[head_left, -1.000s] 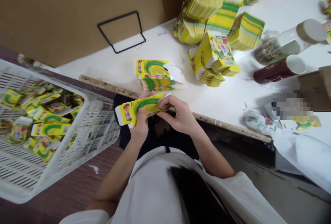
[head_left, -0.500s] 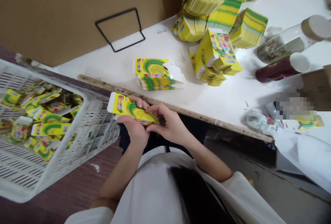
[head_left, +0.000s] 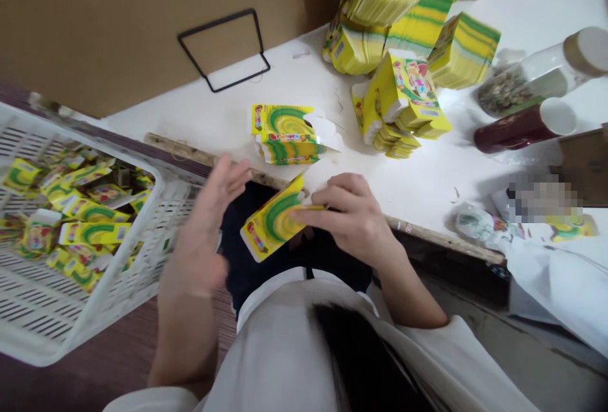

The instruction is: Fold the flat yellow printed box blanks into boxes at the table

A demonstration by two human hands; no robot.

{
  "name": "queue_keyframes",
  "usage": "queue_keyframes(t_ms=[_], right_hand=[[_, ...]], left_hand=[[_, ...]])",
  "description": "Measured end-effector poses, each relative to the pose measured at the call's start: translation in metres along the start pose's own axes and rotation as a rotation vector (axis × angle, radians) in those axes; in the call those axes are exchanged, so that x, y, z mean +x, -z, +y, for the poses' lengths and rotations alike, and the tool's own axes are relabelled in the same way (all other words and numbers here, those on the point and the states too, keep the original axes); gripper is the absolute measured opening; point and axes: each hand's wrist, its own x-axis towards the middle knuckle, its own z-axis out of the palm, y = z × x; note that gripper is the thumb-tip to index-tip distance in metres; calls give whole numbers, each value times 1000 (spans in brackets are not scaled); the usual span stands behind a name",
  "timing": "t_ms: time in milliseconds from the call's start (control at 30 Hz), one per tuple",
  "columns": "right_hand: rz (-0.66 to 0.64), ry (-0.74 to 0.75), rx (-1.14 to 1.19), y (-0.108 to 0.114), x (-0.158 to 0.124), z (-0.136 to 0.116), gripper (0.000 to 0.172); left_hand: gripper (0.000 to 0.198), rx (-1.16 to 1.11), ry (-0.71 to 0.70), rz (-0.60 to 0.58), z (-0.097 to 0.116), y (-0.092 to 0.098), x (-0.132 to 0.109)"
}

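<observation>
My right hand (head_left: 354,215) grips one end of a small yellow and green carton (head_left: 276,218), tilted over my lap at the table's front edge. My left hand (head_left: 209,225) is off the carton, to its left, with fingers stretched out and somewhat blurred. On the table just beyond, two similar cartons (head_left: 285,130) lie with white end flaps sticking out. Farther right sits a bunch of cartons (head_left: 403,101), some of them flattened.
At the left stands a white plastic basket (head_left: 102,263) holding many cartons. Stacks of flat cartons (head_left: 387,0) rise at the back. A black wire frame (head_left: 216,22) leans by the brown cardboard (head_left: 118,25). A jar (head_left: 536,76) and a dark red cup (head_left: 513,127) lie at right.
My left hand has let go of the carton and moved left, its fingers opening. My right hand has shifted right, keeping the carton, which has turned.
</observation>
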Motion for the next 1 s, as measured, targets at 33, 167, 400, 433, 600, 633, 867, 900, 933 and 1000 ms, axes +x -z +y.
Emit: queue_keyframes(t_ms=[33, 167, 400, 433, 600, 633, 867, 900, 933, 1000], right_hand=[[-33, 45, -13, -2, -1, -3, 28], [145, -65, 24, -19, -7, -13, 47], [161, -532, 775, -42, -9, -10, 59], [102, -565, 842, -43, -8, -10, 54], [17, -550, 836, -43, -6, -7, 49], [10, -521, 822, -43, -7, -6, 51], [-105, -273, 535, -47, -13, -7, 64], [-88, -279, 477, -47, -13, -6, 57], [-52, -295, 431, -47, -13, -5, 55], [18, -325, 373, -46, -14, -1, 53]], left_hand=[[115, 131, 30, -90, 1, 0, -2], [98, 500, 15, -149, -17, -20, -9], [89, 602, -266, -54, -45, -42, -19], [84, 620, -287, -69, -45, -43, -19], [68, 659, -349, -93, -41, -42, -16], [67, 662, -347, -96, -41, -41, -16], [71, 641, -111, -101, -52, -41, -13], [74, 660, -138, -56, -54, -42, -12], [75, 688, -164, -18, -54, -42, -10], [76, 736, -189, 10, -52, -41, -9]])
